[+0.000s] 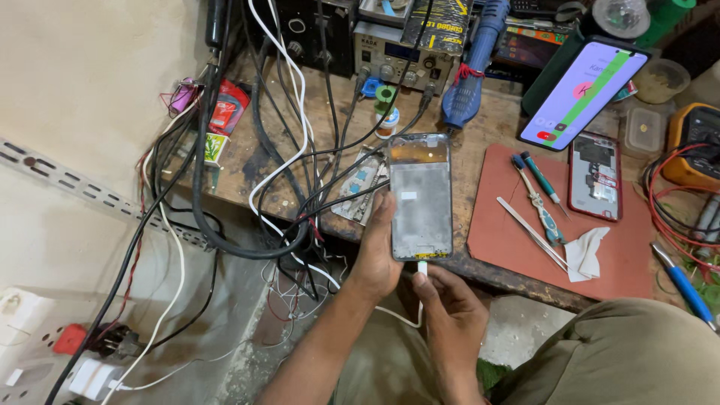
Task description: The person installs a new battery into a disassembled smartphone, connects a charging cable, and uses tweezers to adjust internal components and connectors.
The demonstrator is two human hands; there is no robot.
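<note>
My left hand (377, 255) grips an opened grey phone frame (421, 196) by its left edge, holding it upright over the front edge of the workbench. My right hand (448, 309) pinches the white plug of a charging cable (421, 268) right at the bottom port of that phone frame. The white cable trails down and left from the plug. Whether the plug is seated in the port is hidden by my fingers.
A red work mat (510, 232) carries tweezers (529, 234), two small screwdrivers (537, 196), a tissue and an open red phone (595, 176). A lit phone (583, 94) leans behind. Tangled cables (262, 165), a soldering station (396, 56) and a yellow multimeter (697, 142) crowd the bench.
</note>
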